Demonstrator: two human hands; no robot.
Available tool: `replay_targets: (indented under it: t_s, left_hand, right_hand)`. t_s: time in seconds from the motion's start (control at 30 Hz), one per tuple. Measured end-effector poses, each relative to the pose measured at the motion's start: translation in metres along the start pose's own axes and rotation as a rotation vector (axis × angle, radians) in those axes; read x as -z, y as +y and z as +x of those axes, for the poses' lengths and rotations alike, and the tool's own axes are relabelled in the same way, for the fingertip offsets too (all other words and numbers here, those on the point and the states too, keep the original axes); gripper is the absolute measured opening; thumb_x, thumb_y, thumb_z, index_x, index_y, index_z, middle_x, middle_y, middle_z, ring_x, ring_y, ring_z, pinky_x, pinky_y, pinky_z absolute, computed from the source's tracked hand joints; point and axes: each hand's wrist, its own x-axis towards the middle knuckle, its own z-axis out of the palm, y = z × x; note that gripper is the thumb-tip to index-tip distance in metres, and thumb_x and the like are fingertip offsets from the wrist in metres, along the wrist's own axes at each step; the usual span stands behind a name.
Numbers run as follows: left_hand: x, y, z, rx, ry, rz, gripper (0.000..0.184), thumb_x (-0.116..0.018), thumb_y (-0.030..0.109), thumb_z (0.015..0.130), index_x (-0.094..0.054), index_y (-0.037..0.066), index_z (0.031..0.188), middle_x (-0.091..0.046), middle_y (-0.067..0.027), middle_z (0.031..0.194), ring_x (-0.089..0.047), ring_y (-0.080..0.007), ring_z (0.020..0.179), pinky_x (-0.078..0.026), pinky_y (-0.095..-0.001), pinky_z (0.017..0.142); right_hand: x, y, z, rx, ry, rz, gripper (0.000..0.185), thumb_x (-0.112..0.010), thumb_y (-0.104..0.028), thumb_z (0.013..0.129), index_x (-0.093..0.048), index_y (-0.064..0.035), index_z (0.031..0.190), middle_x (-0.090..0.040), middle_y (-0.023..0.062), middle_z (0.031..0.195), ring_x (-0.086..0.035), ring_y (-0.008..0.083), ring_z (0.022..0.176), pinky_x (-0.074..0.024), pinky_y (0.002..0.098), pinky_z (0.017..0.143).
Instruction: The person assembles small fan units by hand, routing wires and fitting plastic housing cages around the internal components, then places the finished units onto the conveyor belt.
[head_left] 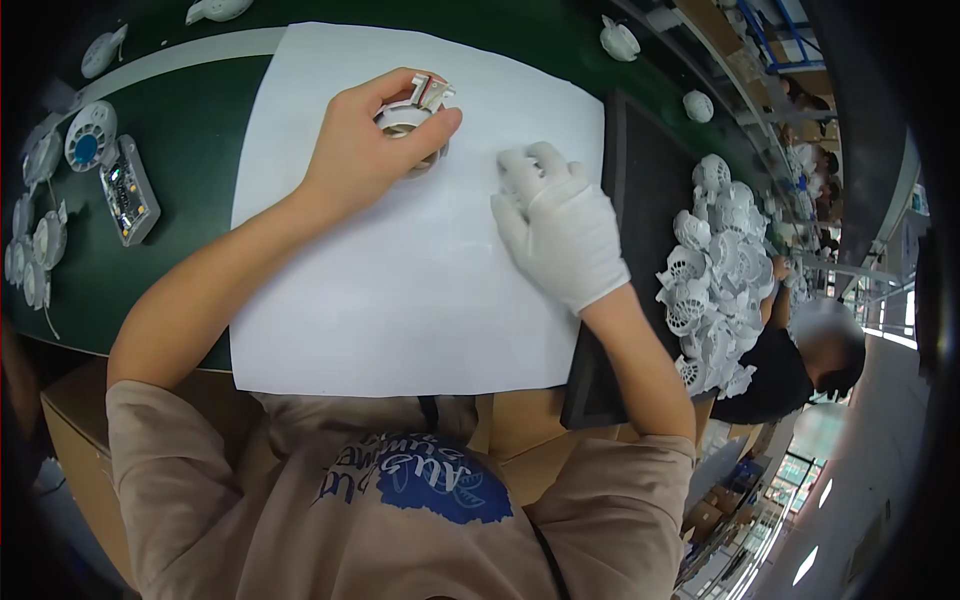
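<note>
A round white part [402,117] was held in the grip of the left hand [358,135], at 12 o'clock over the paper sheet [400,290]. The gloved right hand [565,225] was curled at 3 o'clock; its contents could not be told. Farther out, white covers [718,270] were heaped.

Green tabletop [200,140], bright windows [786,484], grey ceiling [852,520], lit lamps [806,562].
</note>
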Motion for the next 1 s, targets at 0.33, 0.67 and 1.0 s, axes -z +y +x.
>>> replay_targets:
  t_s: [0.33, 0.67, 1.0]
  left_hand:
    - [0.015, -0.014, 0.017, -0.043, 0.139, 0.038, 0.034, -0.061, 0.033, 0.095, -0.064, -0.001, 0.101, -0.066, -0.0034, 0.085, -0.058, -0.0107, 0.079, -0.047, -0.0265, 0.073]
    - [0.014, -0.008, 0.015, 0.070, 0.111, -0.103, 0.063, -0.019, 0.048, 0.105, -0.060, 0.001, 0.114, -0.065, -0.0077, 0.105, -0.059, -0.0148, 0.097, -0.045, -0.0283, 0.091]
    - [-0.011, -0.005, -0.010, 0.043, 0.028, -0.284, 0.066, -0.024, 0.054, 0.104, -0.058, 0.000, 0.119, -0.064, -0.0100, 0.106, -0.060, -0.0181, 0.098, -0.046, -0.0298, 0.089]
  right_hand:
    - [0.000, -0.051, 0.029, -0.059, -0.033, 0.183, 0.048, -0.071, -0.016, 0.075, -0.059, -0.0043, 0.120, -0.055, 0.0239, 0.112, -0.060, 0.0397, 0.099, -0.0508, 0.0436, 0.086]
    - [-0.014, -0.042, 0.050, 0.203, 0.495, 0.465, 0.059, -0.083, -0.016, 0.065, -0.060, -0.0093, 0.119, -0.051, 0.0170, 0.113, -0.062, 0.0333, 0.098, -0.0519, 0.0408, 0.083]
    - [-0.016, -0.058, 0.041, 0.233, 0.443, 0.275, 0.046, -0.079, -0.019, 0.074, -0.063, -0.0189, 0.117, -0.051, 0.0139, 0.112, -0.066, 0.0296, 0.083, -0.0567, 0.0373, 0.071]
